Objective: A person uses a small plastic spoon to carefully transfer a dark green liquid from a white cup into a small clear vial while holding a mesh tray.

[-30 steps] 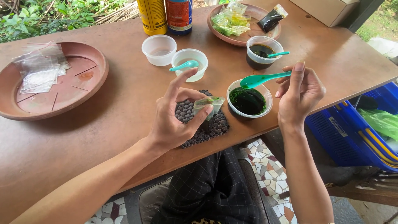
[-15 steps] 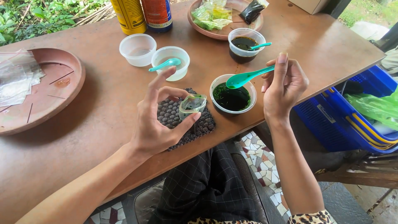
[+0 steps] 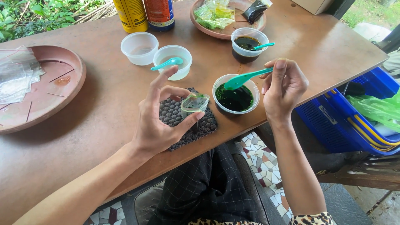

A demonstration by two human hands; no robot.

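Observation:
My left hand (image 3: 160,118) pinches a small clear plastic bag (image 3: 193,103) open, over a dark woven mat (image 3: 185,118) near the table's front edge. My right hand (image 3: 283,89) holds a teal plastic spoon (image 3: 246,77) by its handle, the bowl of the spoon hovering over a clear cup of dark green jelly (image 3: 235,96). The bag sits just left of that cup.
A cup with a teal spoon (image 3: 173,61), an empty clear cup (image 3: 139,48) and a cup of dark liquid with a spoon (image 3: 248,43) stand behind. Two bottles (image 3: 146,14), a clay plate of green packets (image 3: 227,16), a clay plate with plastic bags (image 3: 46,89), a blue crate (image 3: 354,112) at right.
The view has shifted a little. My left hand keeps the small bag over the mat; my right hand keeps the spoon over the green cup, barely moved.

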